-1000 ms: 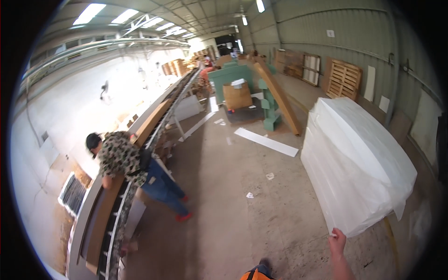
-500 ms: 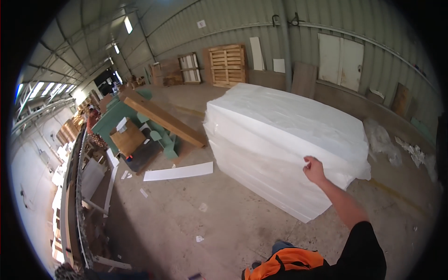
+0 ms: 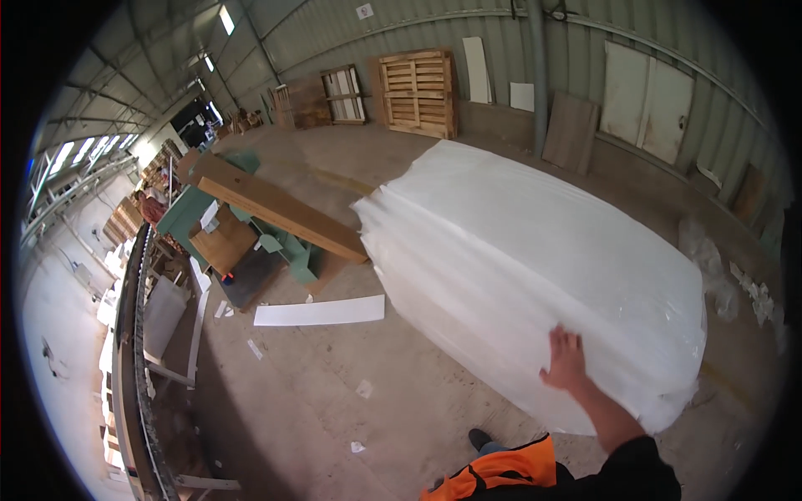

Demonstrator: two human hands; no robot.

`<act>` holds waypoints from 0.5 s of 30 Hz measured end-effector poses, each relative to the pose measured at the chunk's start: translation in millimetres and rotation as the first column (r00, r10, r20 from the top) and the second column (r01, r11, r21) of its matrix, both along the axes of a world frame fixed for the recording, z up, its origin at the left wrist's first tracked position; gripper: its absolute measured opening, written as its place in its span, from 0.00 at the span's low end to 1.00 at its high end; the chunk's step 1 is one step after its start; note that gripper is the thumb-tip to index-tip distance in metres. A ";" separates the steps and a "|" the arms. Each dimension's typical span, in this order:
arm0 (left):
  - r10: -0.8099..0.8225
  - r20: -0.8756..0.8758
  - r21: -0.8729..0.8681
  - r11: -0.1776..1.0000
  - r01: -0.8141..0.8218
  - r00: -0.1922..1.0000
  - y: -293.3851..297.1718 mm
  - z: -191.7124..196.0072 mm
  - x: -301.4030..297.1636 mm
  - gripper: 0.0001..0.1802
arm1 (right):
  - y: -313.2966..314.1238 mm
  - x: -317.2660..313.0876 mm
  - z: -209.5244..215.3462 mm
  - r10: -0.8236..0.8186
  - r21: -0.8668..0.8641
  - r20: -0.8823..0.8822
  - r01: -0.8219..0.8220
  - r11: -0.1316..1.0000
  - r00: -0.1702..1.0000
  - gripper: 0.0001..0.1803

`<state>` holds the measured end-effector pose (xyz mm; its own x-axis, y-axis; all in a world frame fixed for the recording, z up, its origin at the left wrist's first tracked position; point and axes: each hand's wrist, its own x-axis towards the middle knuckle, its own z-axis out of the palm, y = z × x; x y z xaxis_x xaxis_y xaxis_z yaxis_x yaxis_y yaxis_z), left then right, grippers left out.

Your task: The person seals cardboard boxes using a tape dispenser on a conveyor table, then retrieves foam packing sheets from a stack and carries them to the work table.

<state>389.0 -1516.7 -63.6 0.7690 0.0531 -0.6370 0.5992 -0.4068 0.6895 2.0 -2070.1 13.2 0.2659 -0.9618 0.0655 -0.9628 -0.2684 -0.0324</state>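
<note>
A large white block-shaped load [image 3: 535, 225], wrapped in thin, shiny plastic sheeting, stands on the floor in front of me and to the right. Creases run along the sheeting on its near side. My right hand [image 3: 566, 361] lies against or just over that near side, palm toward the sheeting. Its fingers are stretched out and slightly apart, with nothing held in them. My left hand is out of the picture.
A long cardboard box [image 3: 276, 204] leans across green machinery [image 3: 188, 217] at left. A white strip [image 3: 320, 311] lies on the scrap-strewn floor. Beyond the load, a wooden pallet [image 3: 418, 92] and boards line the wall. A conveyor [image 3: 138, 351] runs along the left; crumpled plastic [image 3: 710, 263] lies right.
My right hand has gone from curled fingers to spread ones and sits lower in the picture. The sheeting's near side now slopes outward more smoothly. My view has shifted slightly.
</note>
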 end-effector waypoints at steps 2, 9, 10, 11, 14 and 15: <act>-0.045 -0.039 0.062 0.997 0.048 0.998 -6.2 -13.5 0.6 0.23 | 0.2 2.7 3.8 0.038 0.090 0.058 -0.043 0.995 0.998 0.60; -0.332 0.083 0.241 0.921 0.305 0.940 -9.2 -70.5 59.3 0.27 | -70.7 -33.5 39.3 -0.279 0.076 0.020 0.276 0.958 0.960 0.61; -0.364 0.133 0.259 0.910 0.323 0.922 -13.4 -78.8 74.4 0.28 | -63.6 -22.4 30.6 -0.252 0.205 -0.045 0.256 0.945 0.967 0.61; -0.361 0.134 0.246 0.914 0.322 0.923 -29.9 -85.9 82.3 0.28 | -55.5 -15.7 23.2 -0.222 0.323 -0.116 0.248 0.913 0.968 0.61; -0.177 -0.081 -0.022 0.984 0.176 0.981 -125.0 -33.0 71.7 0.29 | -16.9 -7.3 3.1 -0.170 0.275 -0.078 0.186 0.943 0.982 0.58; -0.209 -0.043 -0.047 0.977 0.207 0.977 -137.9 -28.6 68.9 0.29 | -24.4 -11.2 9.2 -0.160 0.277 -0.083 0.177 0.944 0.984 0.58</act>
<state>458.0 -1654.5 -92.3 0.7293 -0.1327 -0.6712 0.5369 -0.4972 0.6816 -9.1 -2094.5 22.4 0.0933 -0.9697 -0.2256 -0.9956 -0.0900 -0.0251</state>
